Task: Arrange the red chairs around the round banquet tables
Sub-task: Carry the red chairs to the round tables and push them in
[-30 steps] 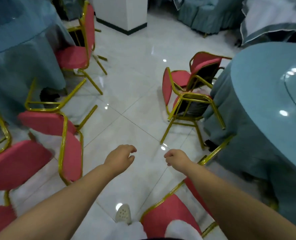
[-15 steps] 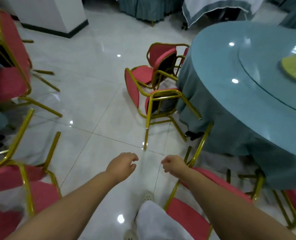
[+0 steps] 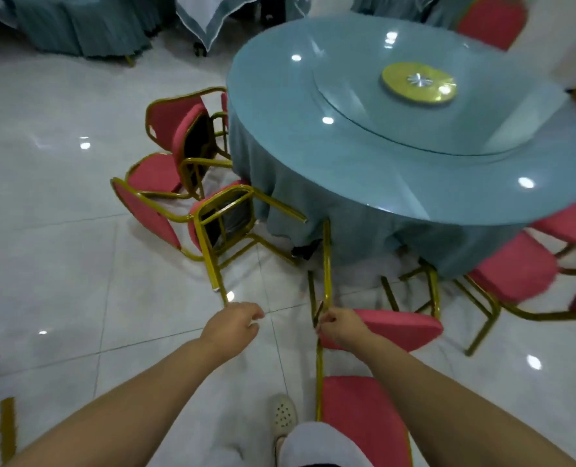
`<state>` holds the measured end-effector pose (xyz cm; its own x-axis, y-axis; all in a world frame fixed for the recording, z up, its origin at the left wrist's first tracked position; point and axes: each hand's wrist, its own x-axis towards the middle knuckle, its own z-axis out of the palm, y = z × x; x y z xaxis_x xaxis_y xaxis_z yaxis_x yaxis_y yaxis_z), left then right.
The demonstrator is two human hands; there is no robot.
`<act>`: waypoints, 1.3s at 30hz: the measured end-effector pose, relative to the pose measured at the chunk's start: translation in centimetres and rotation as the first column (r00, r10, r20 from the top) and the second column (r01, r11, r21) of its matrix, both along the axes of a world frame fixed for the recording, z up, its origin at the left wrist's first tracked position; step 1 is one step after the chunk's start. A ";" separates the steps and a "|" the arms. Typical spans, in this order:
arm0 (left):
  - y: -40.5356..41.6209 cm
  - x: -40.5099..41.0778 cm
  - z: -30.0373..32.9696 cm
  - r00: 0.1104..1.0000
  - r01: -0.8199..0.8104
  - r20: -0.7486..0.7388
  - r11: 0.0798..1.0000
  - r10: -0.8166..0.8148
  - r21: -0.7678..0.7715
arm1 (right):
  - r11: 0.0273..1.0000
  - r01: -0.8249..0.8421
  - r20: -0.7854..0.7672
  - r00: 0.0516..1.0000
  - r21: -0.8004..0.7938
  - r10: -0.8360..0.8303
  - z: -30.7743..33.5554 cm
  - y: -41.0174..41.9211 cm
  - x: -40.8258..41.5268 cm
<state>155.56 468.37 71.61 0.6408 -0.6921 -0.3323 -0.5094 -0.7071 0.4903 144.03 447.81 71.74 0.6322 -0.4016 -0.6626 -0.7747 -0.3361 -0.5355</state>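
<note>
Nearest the camera, a white shoe stands on the glossy white tiled floor, and just to its right lies a red chair tipped over, its back pad low in the frame and its seat pad further out, edged by a gold frame. The right hand sits at this chair's gold tube where seat and back meet, fingers curled around it in a grip. The left hand hangs beside it over bare floor, fingers loosely curled and holding nothing; it is apart from that chair, with the foot of another chair's gold leg just beyond its knuckles, contact not clear.

That leg belongs to a toppled chair lying on its side against the skirt of the round table. Behind it a second toppled chair leans at the table's left edge. To the right, more red chairs stand near the table's skirt.

The table wears a blue cloth under a glass top, with a yellow disc near the centre. Beyond it further draped tables line the far side.
</note>
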 end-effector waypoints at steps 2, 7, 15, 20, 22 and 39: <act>-1.0 -0.4 -0.1 0.997 0.082 -0.011 0.997 -0.082 -0.009 | 0.997 0.072 0.004 0.997 -0.035 -0.072 0.1 0.1 -2.6; -2.3 -3.4 -1.9 0.933 0.357 -0.050 0.934 -0.356 0.005 | 0.952 0.291 -0.027 0.955 -0.096 -0.294 -0.7 3.1 -11.6; -1.0 -13.3 -5.8 0.791 0.607 -0.162 0.789 -0.590 0.095 | 0.802 0.594 -0.194 0.781 -0.060 -0.593 -4.7 10.2 -27.0; -1.1 -20.3 -9.1 0.737 0.670 -0.225 0.732 -0.637 0.123 | 0.709 0.705 -0.253 0.690 0.022 -0.678 -9.1 12.9 -35.4; -1.1 -23.2 -11.1 0.731 0.678 -0.236 0.720 -0.640 0.149 | 0.694 0.718 -0.267 0.678 0.043 -0.685 -11.5 13.6 -38.2; -4.7 -36.7 -37.4 0.603 0.797 -0.280 0.547 -0.747 0.258 | 0.723 0.691 -0.325 0.680 -0.015 -0.657 -35.9 12.6 -47.8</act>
<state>118.82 463.63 34.18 -0.1518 -0.7310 -0.6653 -0.8898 -0.1920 0.4140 96.26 460.40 35.88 -0.0092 -0.5635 -0.8261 -0.8903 0.3807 -0.2498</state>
